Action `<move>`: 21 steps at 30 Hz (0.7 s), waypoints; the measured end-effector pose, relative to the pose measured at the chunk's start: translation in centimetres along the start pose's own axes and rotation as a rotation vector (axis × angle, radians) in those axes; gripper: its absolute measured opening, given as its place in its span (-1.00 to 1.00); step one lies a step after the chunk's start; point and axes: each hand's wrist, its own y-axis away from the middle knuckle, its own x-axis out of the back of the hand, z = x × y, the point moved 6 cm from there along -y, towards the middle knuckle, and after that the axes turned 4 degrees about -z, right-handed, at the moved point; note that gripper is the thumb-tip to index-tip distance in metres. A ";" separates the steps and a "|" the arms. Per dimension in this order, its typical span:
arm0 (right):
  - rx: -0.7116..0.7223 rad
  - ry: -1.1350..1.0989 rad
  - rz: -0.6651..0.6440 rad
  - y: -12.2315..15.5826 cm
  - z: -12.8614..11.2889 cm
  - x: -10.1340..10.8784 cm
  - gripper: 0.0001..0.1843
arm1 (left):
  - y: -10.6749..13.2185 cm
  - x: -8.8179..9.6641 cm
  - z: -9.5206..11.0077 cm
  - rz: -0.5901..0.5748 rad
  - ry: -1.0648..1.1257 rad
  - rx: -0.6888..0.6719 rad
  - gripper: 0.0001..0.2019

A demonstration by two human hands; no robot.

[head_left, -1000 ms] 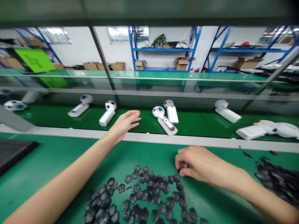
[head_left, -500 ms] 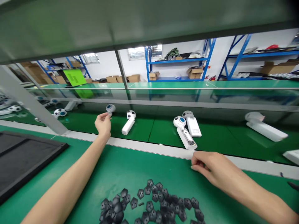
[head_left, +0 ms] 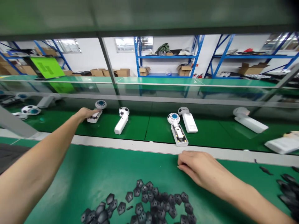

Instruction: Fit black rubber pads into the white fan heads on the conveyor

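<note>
White and long, slanting away to the right, the toy point(head_left: 95, 117) lies on the belt point(head_left: 137, 124) touching the left hand point(head_left: 84, 113), whose grip I can't tell, while the curled right hand point(head_left: 198, 166) is farther off, its hold hidden too.

White wall point(head_left: 88, 57) and blue racks point(head_left: 144, 57) beyond the green tabletop point(head_left: 102, 168)

Well beyond the right grip point(head_left: 178, 165), one blue rack stands against the wall, cardboard boxes point(head_left: 144, 71) on its lower shelf; another rises farther to that grip's right. Past the left grip point(head_left: 93, 112), more boxes sit along the wall, and a bright green panel point(head_left: 48, 67) stands to the left. Windows point(head_left: 123, 44) glow pale, high beyond both grips. A second green tabletop point(head_left: 158, 81) runs across ahead of them. Overhead spans a broad grey-green surface point(head_left: 149, 17); a slim grey post point(head_left: 106, 59) rises beyond, between them.
</note>
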 end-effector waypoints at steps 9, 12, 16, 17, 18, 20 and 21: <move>0.087 -0.016 -0.044 0.4 -0.9 -0.5 -0.76 | 2.6 -3.0 1.0 -0.067 -0.169 0.349 -0.78; 0.108 -0.068 -0.022 0.3 -0.8 -0.3 -0.75 | 4.0 -3.8 1.3 -0.106 -0.164 0.439 -0.81; 0.084 -0.180 -0.009 0.2 -0.8 0.3 -0.71 | 5.1 -4.7 1.9 -0.128 -0.102 0.561 -0.88; 0.073 -0.215 0.010 0.1 -0.7 0.5 -0.70 | 5.3 -4.9 2.2 -0.141 -0.074 0.580 -0.90; 0.053 -0.256 0.039 0.1 -0.5 0.9 -0.69 | 5.6 -5.2 2.5 -0.159 -0.041 0.590 -0.89; -0.006 -0.370 0.113 -0.1 0.3 1.6 -0.69 | 6.4 -5.9 3.3 -0.197 0.041 0.579 -0.83; -0.037 -0.446 0.142 -0.3 0.7 1.8 -0.70 | 6.9 -6.3 3.8 -0.211 0.089 0.556 -0.80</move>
